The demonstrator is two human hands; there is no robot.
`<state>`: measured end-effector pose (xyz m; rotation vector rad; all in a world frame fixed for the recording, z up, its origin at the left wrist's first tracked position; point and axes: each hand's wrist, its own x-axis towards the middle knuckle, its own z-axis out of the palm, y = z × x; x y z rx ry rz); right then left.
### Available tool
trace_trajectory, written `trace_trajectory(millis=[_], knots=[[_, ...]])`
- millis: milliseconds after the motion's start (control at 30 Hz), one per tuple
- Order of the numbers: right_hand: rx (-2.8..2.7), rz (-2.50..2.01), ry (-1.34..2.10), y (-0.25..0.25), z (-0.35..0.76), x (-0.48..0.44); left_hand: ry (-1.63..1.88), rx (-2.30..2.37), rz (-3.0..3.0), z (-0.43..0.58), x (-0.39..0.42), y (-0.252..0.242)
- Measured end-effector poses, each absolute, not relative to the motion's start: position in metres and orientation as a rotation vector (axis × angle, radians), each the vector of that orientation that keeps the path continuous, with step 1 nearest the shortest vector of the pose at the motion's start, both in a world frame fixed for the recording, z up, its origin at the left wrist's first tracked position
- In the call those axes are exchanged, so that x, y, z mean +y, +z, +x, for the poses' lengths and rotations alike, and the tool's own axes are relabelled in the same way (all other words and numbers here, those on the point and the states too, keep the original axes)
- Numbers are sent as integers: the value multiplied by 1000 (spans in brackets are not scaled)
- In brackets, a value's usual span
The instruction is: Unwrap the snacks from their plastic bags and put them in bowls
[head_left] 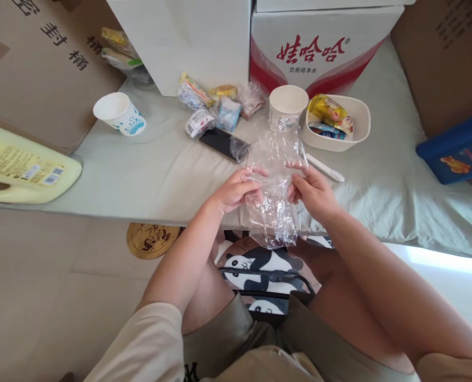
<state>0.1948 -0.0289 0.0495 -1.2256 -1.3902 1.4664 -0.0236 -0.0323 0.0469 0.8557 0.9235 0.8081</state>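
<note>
A crinkled, see-through plastic bag [274, 215] hangs between my hands at the front edge of the cloth-covered surface. My left hand [238, 192] is closed on its left side, thumb and fingers pressing the film. On the other side my right hand [311, 192] pinches the bag, with the index finger stretched along the film. The bag's upper part spreads over the cloth towards a white paper cup [288, 101], partly covering its lower side. Left of the bag lies a black phone [222, 144]; a white pen-like stick [325, 168] lies beyond my right hand.
Several wrapped snacks [228, 114] lie behind the phone. A white bowl [359, 124] holds more packets. Another paper cup [120, 114] tilts at left. Large boxes [323, 48] line the back; a yellow jug [33, 170] and blue container [459, 146] stand at the sides.
</note>
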Motion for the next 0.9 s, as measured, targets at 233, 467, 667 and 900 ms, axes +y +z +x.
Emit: trace_trajectory(millis=[233,467,667,900], knots=[[-1295,-1049,1547,52,201,-28,982,867,723,-26,-25,47],[-1380,-1452,1358,36,204,-15,888,1105,1101,-23,-17,27],[-1390,-1320,1391,34,200,-16,1185,989,1097,-22,-16,28],[-1333,-1183,1260,42,198,-20,936,895,892,-21,-19,34]])
